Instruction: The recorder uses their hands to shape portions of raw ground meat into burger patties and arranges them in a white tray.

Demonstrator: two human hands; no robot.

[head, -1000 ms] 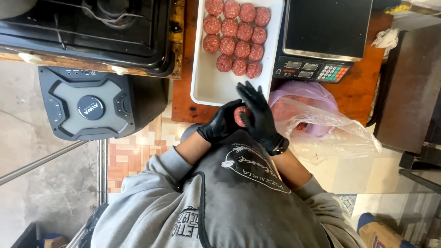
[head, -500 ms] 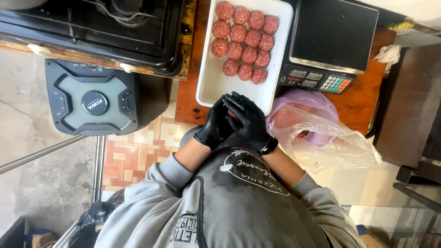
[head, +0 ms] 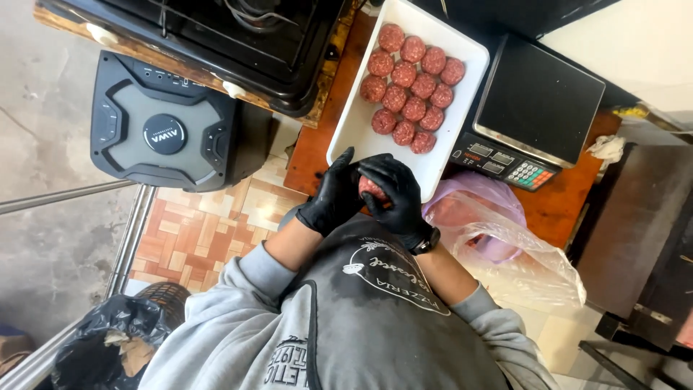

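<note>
Both my hands wear black gloves and cup a ball of raw minced meat [head: 372, 188] between them, just below the near end of a white tray [head: 351, 137]. My left hand [head: 333, 195] presses it from the left, my right hand [head: 394, 193] wraps over it from the right. Only a small patch of the meat shows between the fingers. On the tray lie several round meatballs [head: 411, 90] in rows at its far end; its near end is bare.
A black digital scale [head: 533, 115] stands right of the tray on a wooden table [head: 310, 148]. A plastic bag with meat [head: 498, 245] lies beside my right forearm. A grey speaker [head: 162, 133] sits at the left, a black stove [head: 238, 36] above it, a black rubbish bag [head: 108, 347] lower left.
The hands have kept turning the meat ball between them; the right hand now covers it more. The view has shifted a little, with the tray further right.
</note>
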